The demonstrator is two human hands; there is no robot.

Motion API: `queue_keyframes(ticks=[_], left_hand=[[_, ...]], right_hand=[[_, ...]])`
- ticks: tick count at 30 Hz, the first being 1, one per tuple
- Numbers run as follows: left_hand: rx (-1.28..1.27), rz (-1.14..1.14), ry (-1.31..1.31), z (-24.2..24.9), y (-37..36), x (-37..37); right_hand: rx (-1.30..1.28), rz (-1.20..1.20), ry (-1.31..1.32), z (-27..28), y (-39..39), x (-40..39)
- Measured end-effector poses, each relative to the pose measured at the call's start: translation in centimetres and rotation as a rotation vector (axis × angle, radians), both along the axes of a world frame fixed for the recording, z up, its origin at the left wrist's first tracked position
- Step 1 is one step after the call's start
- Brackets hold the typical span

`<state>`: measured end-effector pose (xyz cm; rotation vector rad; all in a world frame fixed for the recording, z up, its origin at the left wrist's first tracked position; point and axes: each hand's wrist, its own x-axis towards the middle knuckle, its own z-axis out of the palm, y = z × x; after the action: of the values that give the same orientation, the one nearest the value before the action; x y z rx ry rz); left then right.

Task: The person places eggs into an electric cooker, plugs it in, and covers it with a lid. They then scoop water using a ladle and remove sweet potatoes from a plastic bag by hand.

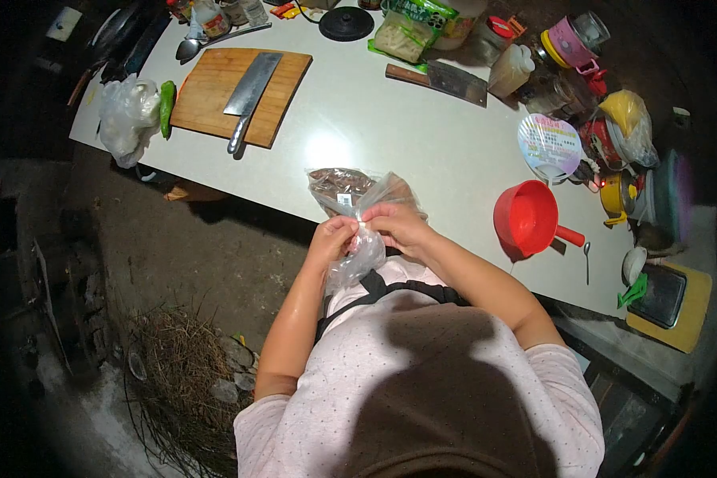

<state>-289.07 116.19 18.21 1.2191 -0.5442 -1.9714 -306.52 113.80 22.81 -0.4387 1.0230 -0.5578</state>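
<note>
A clear plastic bag (398, 189) with something brown inside lies at the near edge of the white table. A small white label shows on it. My left hand (336, 237) pinches the bag's gathered neck from the left. From the right, my right hand (397, 226) grips the same neck, fingertips close to those of the left. Below both hands the loose top of the bag hangs toward my body. Whether a knot or a tie sits between the fingers I cannot make out.
A cleaver (252, 95) rests on a wooden cutting board (199, 88), beside a green pepper (166, 108) and a white plastic bag (127, 119). A second cleaver (454, 82) lies farther back. At right are a red ladle (526, 217), a round fan (550, 146) and several jars.
</note>
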Motion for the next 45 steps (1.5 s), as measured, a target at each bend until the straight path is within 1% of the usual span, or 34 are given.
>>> queue_keyframes(ticks=[2, 4, 6, 7, 9, 10, 12, 13, 14, 15, 17, 18, 20, 21, 22, 23, 24, 26, 27, 28, 29, 30, 31, 33, 35, 36, 37, 38, 39, 42, 44, 45], left_hand=[[0.000, -0.004, 0.014, -0.6, 0.0, 0.1], [-0.001, -0.006, 0.029, -0.8, 0.1, 0.0], [-0.060, -0.008, -0.009, -0.7, 0.3, -0.1], [-0.061, -0.008, -0.008, -0.5, 0.2, 0.1], [-0.009, -0.014, 0.207, 0.1, 0.2, 0.6], [-0.007, -0.012, 0.208, 0.3, 0.1, 0.6], [-0.020, -0.097, -0.091, 0.6, -0.2, 0.5], [-0.018, -0.098, -0.091, 1.0, -0.2, 0.4], [-0.046, -0.114, -0.177, 1.5, -0.3, 0.3], [-0.075, -0.131, -0.263, 2.0, -0.3, 0.1], [-0.102, -0.130, -0.285, 2.7, -0.4, -0.1], [-0.130, -0.128, -0.309, 2.8, -0.3, -0.2], [-0.142, -0.130, -0.334, 2.7, -0.3, -0.5], [-0.155, -0.130, -0.360, 2.6, -0.2, -0.6], [-0.153, -0.131, -0.360, 2.3, 0.0, -0.7], [-0.203, -0.118, -0.421, 1.9, 0.1, -0.8], [-0.254, -0.105, -0.481, 2.0, 0.1, -0.9], [-0.268, -0.123, -0.497, 2.2, 0.0, -0.9], [-0.283, -0.139, -0.515, 2.4, 0.0, -0.9], [-0.284, -0.138, -0.515, 2.4, 0.0, -1.0], [-0.375, -0.149, -0.607, 2.4, 0.1, -1.1], [-0.466, -0.160, -0.698, 2.5, 0.1, -1.2], [-0.466, -0.159, -0.699, 2.5, 0.2, -1.2], [-0.591, -0.156, -0.792, 2.9, 0.3, -1.4], [-0.603, -0.192, -0.842, 3.9, 0.2, -1.5], [-0.613, -0.230, -0.890, 4.3, 0.1, -1.6], [-0.615, -0.225, -0.891, 4.2, 0.1, -1.7], [-0.660, -0.253, -0.973, 3.9, 0.2, -1.7], [-0.706, -0.283, -1.056, 3.9, 0.3, -1.8], [-0.718, -0.279, -1.101, 3.9, 0.4, -1.9], [-0.724, -0.273, -1.095, 4.0, 0.4, -1.9], [-0.732, -0.267, -1.091, 4.0, 0.4, -1.9]], right_hand=[[0.077, -0.028, -0.099, 0.0, 0.0, -0.3], [0.075, -0.038, -0.107, -0.2, 0.2, -0.3], [0.070, -0.047, -0.118, -0.1, 0.3, -0.2], [0.053, -0.035, -0.086, 0.2, 0.3, -0.2], [0.039, -0.021, -0.054, 0.5, 0.3, -0.2], [0.008, 0.010, -0.026, 0.6, 0.3, -0.2], [-0.018, 0.040, 0.002, 0.7, 0.3, 0.0], [-0.072, 0.065, 0.056, 0.8, 0.3, 0.0], [-0.126, 0.090, 0.111, 1.0, 0.3, 0.1], [-0.124, 0.089, 0.112, 1.4, 0.3, 0.2], [-0.189, 0.125, 0.192, 2.1, 0.1, 0.4], [-0.187, 0.124, 0.193, 1.6, 0.1, 0.4], [-0.381, 0.176, 0.372, 0.0, 0.0, 0.4], [-0.378, 0.176, 0.373, -0.2, 0.0, 0.3], [-0.498, 0.194, 0.463, -0.3, -0.1, 0.3], [-0.619, 0.211, 0.552, -0.4, -0.2, 0.2], [-0.618, 0.210, 0.552, -0.3, -0.4, 0.3], [-0.756, 0.309, 0.708, 0.2, -0.7, 0.4], [-0.756, 0.309, 0.708, 0.7, -0.8, 0.5], [-0.790, 0.366, 0.799, 1.1, -1.0, 0.8], [-0.825, 0.425, 0.890, 1.5, -1.2, 1.0], [-0.826, 0.425, 0.890, 1.6, -1.3, 1.1], [-0.836, 0.444, 0.923, 1.7, -1.5, 1.1], [-0.846, 0.463, 0.957, 1.7, -1.5, 1.2], [-0.906, 0.440, 0.967, 1.5, -1.6, 1.2], [-0.908, 0.440, 0.967, 1.7, -1.7, 1.2], [-0.825, 0.477, 0.936, 2.0, -2.0, 1.2], [-0.739, 0.511, 0.903, 2.1, -2.1, 1.2], [-0.739, 0.512, 0.903, 2.0, -2.0, 1.2], [-0.785, 0.502, 0.900, 1.7, -2.0, 1.2], [-0.496, 0.457, 0.704, 1.9, -2.0, 1.0], [-0.495, 0.457, 0.704, 1.8, -2.0, 0.9]])
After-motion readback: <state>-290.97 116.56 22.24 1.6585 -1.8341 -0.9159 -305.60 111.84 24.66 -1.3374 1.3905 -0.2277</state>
